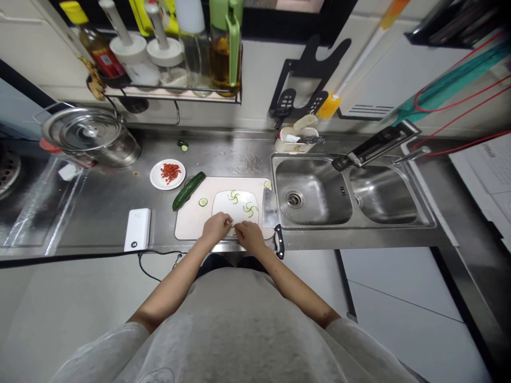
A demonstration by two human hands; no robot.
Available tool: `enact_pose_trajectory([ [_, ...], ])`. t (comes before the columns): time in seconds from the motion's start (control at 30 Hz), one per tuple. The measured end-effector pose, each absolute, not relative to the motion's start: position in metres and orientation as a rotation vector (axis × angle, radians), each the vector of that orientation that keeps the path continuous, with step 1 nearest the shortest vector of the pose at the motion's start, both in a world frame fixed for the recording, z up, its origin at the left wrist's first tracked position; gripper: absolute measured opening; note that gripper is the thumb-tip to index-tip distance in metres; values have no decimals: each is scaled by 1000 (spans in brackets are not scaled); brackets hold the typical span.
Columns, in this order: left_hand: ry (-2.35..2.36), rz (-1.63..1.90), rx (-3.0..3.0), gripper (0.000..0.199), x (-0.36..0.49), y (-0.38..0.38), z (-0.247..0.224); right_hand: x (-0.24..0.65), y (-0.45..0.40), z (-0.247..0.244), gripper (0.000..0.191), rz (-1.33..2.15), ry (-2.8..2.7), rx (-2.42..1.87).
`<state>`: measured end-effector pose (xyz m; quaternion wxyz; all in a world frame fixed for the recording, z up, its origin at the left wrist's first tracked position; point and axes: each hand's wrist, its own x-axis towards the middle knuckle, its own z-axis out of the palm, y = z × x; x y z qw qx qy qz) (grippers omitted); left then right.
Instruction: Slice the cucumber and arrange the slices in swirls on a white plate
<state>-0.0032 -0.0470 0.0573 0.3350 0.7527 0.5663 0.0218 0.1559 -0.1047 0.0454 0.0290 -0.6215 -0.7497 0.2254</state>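
Note:
My left hand [216, 227] and my right hand [249, 234] meet over the front of a white square plate [223, 202], fingers pinched around a small pale green piece, perhaps cucumber. Two pinwheels of thin cucumber slices [250, 209] lie on the plate's back and right. Beneath it is a pale cutting board [191, 226]. A cucumber [189, 191] rests across the board's left edge, with a round slice [203, 202] beside it. Along the right edge lies a cleaver [270, 208], its black handle toward me; another slice [267, 185] is behind the blade.
Behind left stand a plate of red berries [155, 176] and a lidded steel pot [120, 149]. A white power bank [138, 229] with a cable sits front left. To the right is a double sink [315, 226]; a bottle rack [179, 96] hangs above.

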Motion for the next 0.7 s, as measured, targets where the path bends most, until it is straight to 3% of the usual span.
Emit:
enact_pose_trajectory([
  [0.3,1777,553,1606,20,-40,-52,50,180,-126,63,22,518,-1939,-1696],
  [0.7,1980,777,1342,29,-68,-52,22,182,-179,71,19,658,-1927,-1581],
])
